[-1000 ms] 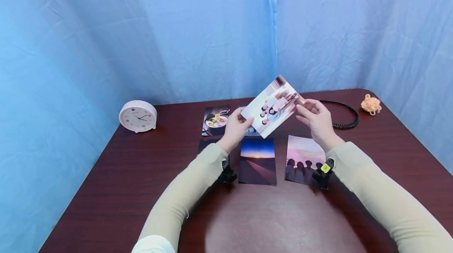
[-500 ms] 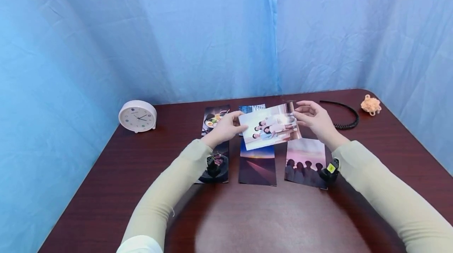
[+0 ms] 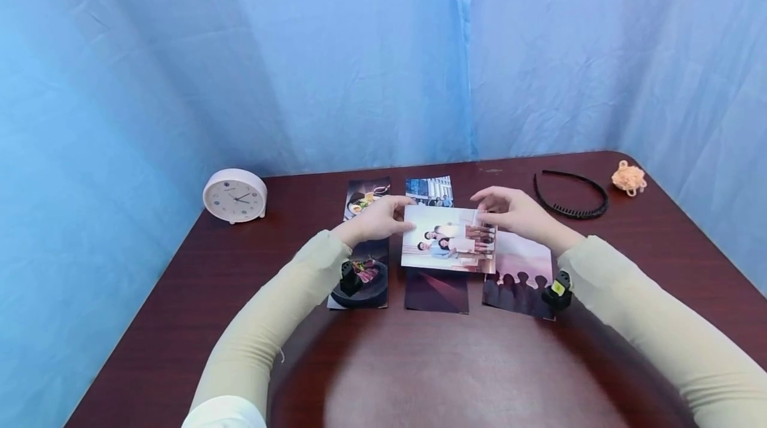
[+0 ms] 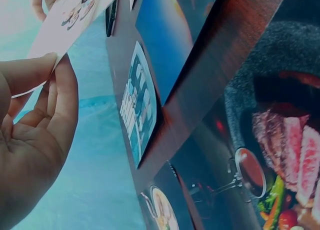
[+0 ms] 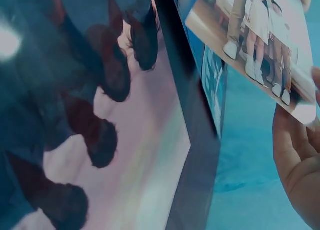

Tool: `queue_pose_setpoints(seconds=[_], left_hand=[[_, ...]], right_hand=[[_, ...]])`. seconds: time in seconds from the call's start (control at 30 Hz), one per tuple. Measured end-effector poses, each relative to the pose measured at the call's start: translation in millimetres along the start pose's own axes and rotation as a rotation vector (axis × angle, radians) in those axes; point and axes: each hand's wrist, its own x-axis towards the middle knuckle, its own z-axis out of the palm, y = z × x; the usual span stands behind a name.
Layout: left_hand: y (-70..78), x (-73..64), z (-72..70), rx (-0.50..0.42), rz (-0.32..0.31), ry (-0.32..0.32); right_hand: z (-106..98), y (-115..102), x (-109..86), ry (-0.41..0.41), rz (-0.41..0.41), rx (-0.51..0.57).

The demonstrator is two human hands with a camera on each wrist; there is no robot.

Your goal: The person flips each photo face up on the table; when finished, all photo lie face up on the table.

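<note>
Both hands hold a printed group photo [image 3: 446,241] sideways above the middle of the table. At its left edge the left hand [image 3: 379,218] pinches it, thumb on top and fingers beneath, as the left wrist view shows. My right hand [image 3: 516,213] pinches its upper right corner. Beneath it lies a sunset road photo [image 3: 437,293], partly covered. To the right is a photo of silhouetted people [image 3: 518,281]; to the left, a steak photo [image 3: 368,288]. Farther back lie a noodle-bowl photo [image 3: 362,195], partly behind the left hand, and a city-building photo [image 3: 429,190].
A white round clock [image 3: 235,196] stands at the table's back left. Toward the back right lie a black toothed headband [image 3: 576,214] and a fuzzy peach-coloured item [image 3: 628,178]. Blue curtains [image 3: 335,55] hang behind the dark wooden table [image 3: 467,368].
The group photo has turned from a steep diagonal to nearly level and come lower, toward the body. Both hands have moved with it, still holding it. The city photo now shows behind it.
</note>
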Motion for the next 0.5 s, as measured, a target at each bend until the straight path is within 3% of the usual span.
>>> queue_pose_setpoints(seconds=[0.2,0.5], left_hand=[[4.1,0.8,-2.6,0.026,0.043,-0.017],[4.4,1.4,-3.8,-0.023,0.014,0.016]], right_hand=[[3.7,-9.6,-2.3,-0.070,-0.043,-0.137],[4.6,-11.9,-4.2,-0.094,-0.070,-0.162]])
